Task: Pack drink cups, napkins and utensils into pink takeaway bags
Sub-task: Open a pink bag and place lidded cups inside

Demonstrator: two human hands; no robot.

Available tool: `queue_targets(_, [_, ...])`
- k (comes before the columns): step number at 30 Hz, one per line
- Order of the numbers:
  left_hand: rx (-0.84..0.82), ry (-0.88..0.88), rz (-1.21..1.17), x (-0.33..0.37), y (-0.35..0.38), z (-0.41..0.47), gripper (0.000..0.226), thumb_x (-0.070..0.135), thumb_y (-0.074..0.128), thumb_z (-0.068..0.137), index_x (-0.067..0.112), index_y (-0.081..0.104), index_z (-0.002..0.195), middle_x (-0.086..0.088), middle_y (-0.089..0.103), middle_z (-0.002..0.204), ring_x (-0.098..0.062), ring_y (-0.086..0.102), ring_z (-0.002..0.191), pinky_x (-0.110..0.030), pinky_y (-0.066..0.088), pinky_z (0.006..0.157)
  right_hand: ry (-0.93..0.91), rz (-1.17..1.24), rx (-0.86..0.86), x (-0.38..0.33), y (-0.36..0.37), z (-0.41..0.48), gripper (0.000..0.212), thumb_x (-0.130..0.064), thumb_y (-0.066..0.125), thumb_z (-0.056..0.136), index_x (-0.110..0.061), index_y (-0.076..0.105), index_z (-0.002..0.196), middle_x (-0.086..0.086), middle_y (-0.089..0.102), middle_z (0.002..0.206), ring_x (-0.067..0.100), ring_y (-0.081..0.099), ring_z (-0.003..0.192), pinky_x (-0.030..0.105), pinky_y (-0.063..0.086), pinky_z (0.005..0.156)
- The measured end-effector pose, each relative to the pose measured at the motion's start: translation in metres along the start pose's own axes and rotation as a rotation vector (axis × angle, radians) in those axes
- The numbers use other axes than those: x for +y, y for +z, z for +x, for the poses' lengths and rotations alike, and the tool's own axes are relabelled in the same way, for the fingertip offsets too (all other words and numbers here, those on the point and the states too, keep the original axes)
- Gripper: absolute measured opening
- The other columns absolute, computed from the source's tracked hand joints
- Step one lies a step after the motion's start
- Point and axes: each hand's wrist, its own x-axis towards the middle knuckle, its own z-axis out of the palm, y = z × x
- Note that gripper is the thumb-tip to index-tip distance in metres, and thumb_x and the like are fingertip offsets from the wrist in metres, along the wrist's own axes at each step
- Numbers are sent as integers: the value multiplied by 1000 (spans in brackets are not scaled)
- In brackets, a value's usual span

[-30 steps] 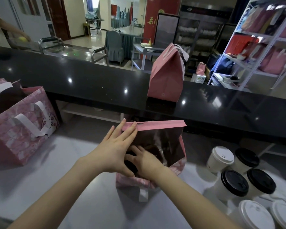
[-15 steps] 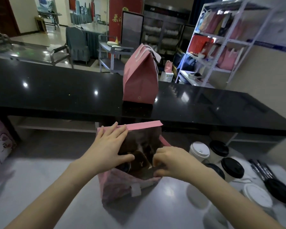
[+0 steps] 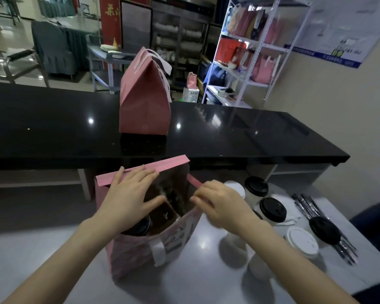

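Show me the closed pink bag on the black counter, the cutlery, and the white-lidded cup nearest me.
Closed bag [image 3: 144, 110], head view, middle of its front face.
Cutlery [image 3: 306, 206], head view, on the far ends of the bundle.
White-lidded cup [image 3: 302, 242], head view, centre of its lid.

The open bag [image 3: 140, 253] is pink with a paler printed pattern, a white handle [image 3: 158, 252] and a dark brown inside. Behind it, a plain pink bag [image 3: 144, 106] with white handles stands on a glossy black counter [image 3: 53, 128]. Right of it, white cups [image 3: 253, 199], lids [image 3: 273, 209] black or white
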Motion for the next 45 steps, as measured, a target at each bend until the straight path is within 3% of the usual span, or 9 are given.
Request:
queue_targets(4, [50, -51, -19, 1, 2, 1, 64, 58, 52, 87, 32, 38, 144, 12, 40, 149, -8, 25, 142, -45, 3, 121, 66, 61, 244, 45, -9, -5, 25, -33, 54, 94, -15, 71, 93, -4, 67, 91, 17, 61, 86, 33, 50, 72])
queue_targets(7, [60, -68, -9, 8, 3, 4, 61, 54, 57, 87, 33, 41, 142, 11, 42, 147, -9, 28, 141, -45, 5, 120, 256, -24, -31, 100, -7, -5, 24, -37, 56, 94, -23, 65, 111, -5, 61, 109, 18, 55, 105, 35, 47, 84])
queue_targets(11, [80, -98, 48, 26, 9, 16, 56, 49, 60, 87, 30, 47, 138, 8, 47, 144, -13, 32, 139, -47, 9, 120, 350, -202, -431, 161, 12, 0, 60, -46, 58, 88, -27, 39, 142, 3, 45, 136, 28, 45, 122, 39, 43, 95])
queue_targets(15, [122, -150, 92, 40, 17, 22, 53, 44, 64, 86, 26, 52, 135, 5, 51, 139, -16, 39, 136, -47, 13, 119, 328, -231, -538, 195, 37, 9, 79, -55, 62, 82, -26, 28, 147, 7, 41, 140, 31, 42, 125, 42, 42, 96])
queue_targets(19, [137, -169, 131, 44, 21, 15, 55, 41, 67, 85, 25, 51, 136, 4, 51, 139, -17, 37, 137, -46, 12, 118, 293, -121, -550, 207, 51, 16, 80, -57, 69, 74, -22, 38, 139, 5, 46, 126, 27, 48, 115, 38, 47, 87])
queue_targets(28, [149, -249, 310, 46, 10, -9, 62, 43, 70, 81, 19, 52, 136, -1, 53, 136, -24, 44, 130, -53, 22, 116, 78, 42, -445, 172, 14, 32, 85, -44, 72, 61, -32, 42, 140, -7, 44, 132, 16, 46, 121, 38, 48, 91])
queue_targets(34, [-1, -304, 361, 38, 5, -19, 89, 71, 50, 79, 27, 24, 151, 7, 26, 157, -18, 15, 145, -48, 4, 118, -108, 75, -306, 112, -65, 56, 81, -38, 75, 64, -30, 46, 139, -7, 47, 134, 14, 49, 119, 39, 47, 97])
queue_targets(39, [-146, -325, 403, 40, 12, -27, 113, 85, 42, 67, 29, -3, 154, 8, -6, 162, -18, -13, 148, -61, -11, 115, -194, 144, -148, 69, -114, 65, 78, -28, 77, 66, -25, 49, 139, -3, 46, 136, 15, 46, 123, 38, 42, 103])
queue_targets(45, [-85, -282, 363, 50, 16, -38, 125, 85, 52, 60, 22, -3, 153, 4, -1, 162, -21, -11, 148, -63, -3, 115, -348, 265, -254, 15, -103, 60, 78, -30, 79, 65, -26, 50, 137, -6, 47, 133, 7, 47, 119, 23, 40, 102])
